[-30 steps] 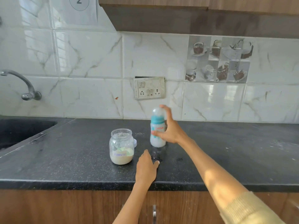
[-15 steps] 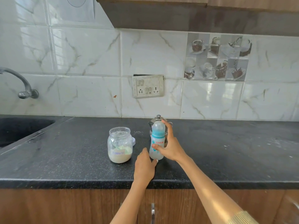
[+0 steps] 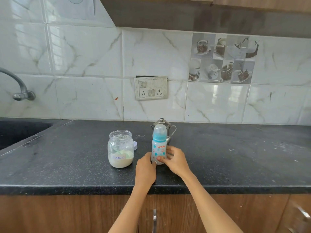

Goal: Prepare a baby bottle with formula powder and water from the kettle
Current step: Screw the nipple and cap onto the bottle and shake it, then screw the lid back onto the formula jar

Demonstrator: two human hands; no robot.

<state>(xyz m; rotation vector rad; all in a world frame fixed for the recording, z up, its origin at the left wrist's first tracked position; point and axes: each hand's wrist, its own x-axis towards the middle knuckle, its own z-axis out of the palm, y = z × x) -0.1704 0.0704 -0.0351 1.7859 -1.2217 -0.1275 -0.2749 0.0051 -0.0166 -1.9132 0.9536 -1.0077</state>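
Note:
A baby bottle (image 3: 159,145) with a blue collar and a clear cap stands upright on the black counter (image 3: 235,157). My right hand (image 3: 175,159) wraps its lower body from the right. My left hand (image 3: 146,167) touches the bottle's base from the left. Directly behind the bottle a small steel kettle (image 3: 164,126) with a knobbed lid is partly hidden. To the left stands an open glass jar (image 3: 120,149) labelled "Formula", holding white powder and a pale green scoop.
A white lid (image 3: 135,145) peeks out behind the jar. A sink (image 3: 18,132) and a tap (image 3: 18,86) lie at the far left. A switch panel (image 3: 151,88) is on the tiled wall. Cabinet doors with a handle (image 3: 154,219) are below the counter edge.
My right hand brought the bottle down from the air and towards me, setting it on the counter in front of the kettle. My left hand moved up to the bottle's base.

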